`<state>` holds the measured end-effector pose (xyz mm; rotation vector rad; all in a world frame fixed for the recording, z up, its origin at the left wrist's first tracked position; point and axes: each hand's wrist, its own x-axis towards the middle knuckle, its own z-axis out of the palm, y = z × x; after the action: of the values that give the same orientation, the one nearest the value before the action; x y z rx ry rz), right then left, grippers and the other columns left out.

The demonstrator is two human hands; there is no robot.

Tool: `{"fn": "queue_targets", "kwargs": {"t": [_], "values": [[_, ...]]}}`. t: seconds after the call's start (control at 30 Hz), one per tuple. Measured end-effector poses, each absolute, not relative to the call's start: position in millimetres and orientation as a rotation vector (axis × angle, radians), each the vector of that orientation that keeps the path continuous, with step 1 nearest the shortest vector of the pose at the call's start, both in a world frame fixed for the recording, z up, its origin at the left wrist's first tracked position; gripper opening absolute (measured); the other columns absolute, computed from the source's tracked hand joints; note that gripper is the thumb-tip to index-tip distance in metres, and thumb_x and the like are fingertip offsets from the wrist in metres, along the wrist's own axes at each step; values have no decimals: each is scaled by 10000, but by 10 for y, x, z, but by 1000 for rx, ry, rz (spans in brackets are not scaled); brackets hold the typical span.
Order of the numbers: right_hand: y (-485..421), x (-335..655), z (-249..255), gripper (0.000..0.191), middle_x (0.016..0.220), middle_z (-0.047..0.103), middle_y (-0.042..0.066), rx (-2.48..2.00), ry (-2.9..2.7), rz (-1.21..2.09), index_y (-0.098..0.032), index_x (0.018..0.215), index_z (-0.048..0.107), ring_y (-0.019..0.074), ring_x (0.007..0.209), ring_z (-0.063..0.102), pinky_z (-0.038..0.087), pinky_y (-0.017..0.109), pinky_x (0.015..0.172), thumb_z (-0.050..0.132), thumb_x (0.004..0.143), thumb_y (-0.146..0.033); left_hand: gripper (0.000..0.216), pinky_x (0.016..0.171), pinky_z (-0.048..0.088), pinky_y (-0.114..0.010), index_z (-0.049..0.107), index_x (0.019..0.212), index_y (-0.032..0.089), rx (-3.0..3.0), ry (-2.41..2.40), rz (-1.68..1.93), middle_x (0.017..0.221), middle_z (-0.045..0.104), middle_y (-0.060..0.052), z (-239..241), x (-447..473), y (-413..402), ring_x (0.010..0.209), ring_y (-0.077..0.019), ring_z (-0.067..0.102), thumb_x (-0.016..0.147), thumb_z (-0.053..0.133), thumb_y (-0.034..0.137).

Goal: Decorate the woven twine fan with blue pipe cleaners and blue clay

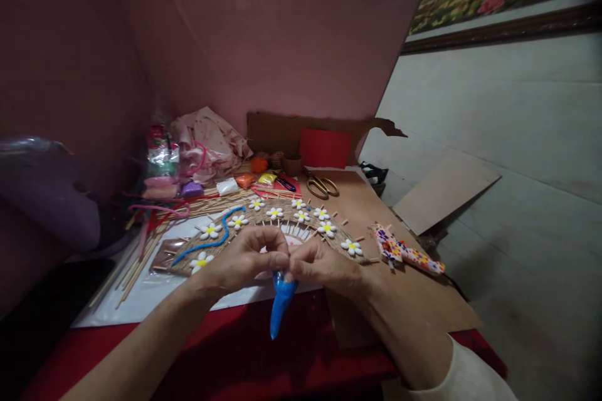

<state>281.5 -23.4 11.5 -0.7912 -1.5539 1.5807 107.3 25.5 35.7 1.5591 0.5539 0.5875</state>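
Over the table's near edge, my left hand point(256, 254) and my right hand point(324, 263) meet, fingers pinched together on the top of a small clear bag of blue clay point(282, 302). The bag hangs down from my fingertips, narrowing to a point. Just behind my hands lies an arch woven of brown cord point(282, 205) on short sticks. White flowers with yellow centres, such as one flower point(327, 229), are spread along it. A wavy blue clay strip point(214, 244) runs over its left side. My hands hide part of the arch's inner edge.
Gold-handled scissors point(322, 186), a brown cardboard sheet point(367, 200) and a flower-patterned glue gun point(404, 254) lie to the right. Packets of coloured clay, such as an orange packet point(244, 181), sit at the back. Thin sticks point(129, 276) lie on the left.
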Motion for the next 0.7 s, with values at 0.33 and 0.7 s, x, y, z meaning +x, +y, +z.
{"fn": "queue_targets", "kwargs": {"t": [0.33, 0.7], "values": [[-119, 2797, 115, 220, 598, 521, -35, -754, -910, 1276, -168, 647, 668, 83, 568, 428, 345, 229, 600, 701, 744, -363, 417, 809, 476, -332, 604, 1053, 191, 1451, 525, 871, 1017, 629, -81, 228, 1053, 351, 921, -208, 591, 747, 631, 474], [-106, 2792, 48, 174, 723, 522, -3, -949, -1175, 874, -269, 878, 749, 129, 709, 463, 378, 288, 701, 645, 792, -380, 274, 499, 510, -276, 552, 920, 149, 1353, 602, 885, 807, 673, -65, 226, 1145, 298, 538, -147, 627, 827, 554, 406]]}}
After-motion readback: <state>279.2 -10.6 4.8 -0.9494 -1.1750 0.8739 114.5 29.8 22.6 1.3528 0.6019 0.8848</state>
